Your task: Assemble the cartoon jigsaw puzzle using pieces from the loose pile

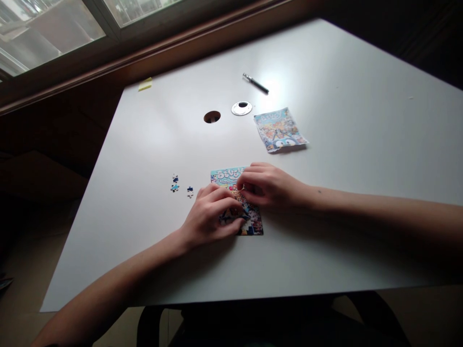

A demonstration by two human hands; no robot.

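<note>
I see one small jigsaw puzzle [238, 202], a colourful cartoon print with a pale blue title strip on its far edge, lying flat on the white table [325, 241]. My left hand [211, 214] covers its 7 o'clock part, fingers curled and pressing down. My right hand [267, 185] sits at its 2 o'clock edge, fingertips pinched narrow on the pieces. Three loose pieces [179, 185] lie near, at 9 o'clock. One printed reference sheet [279, 129] lies at 1 o'clock, one pen [255, 83] beyond it.
</note>
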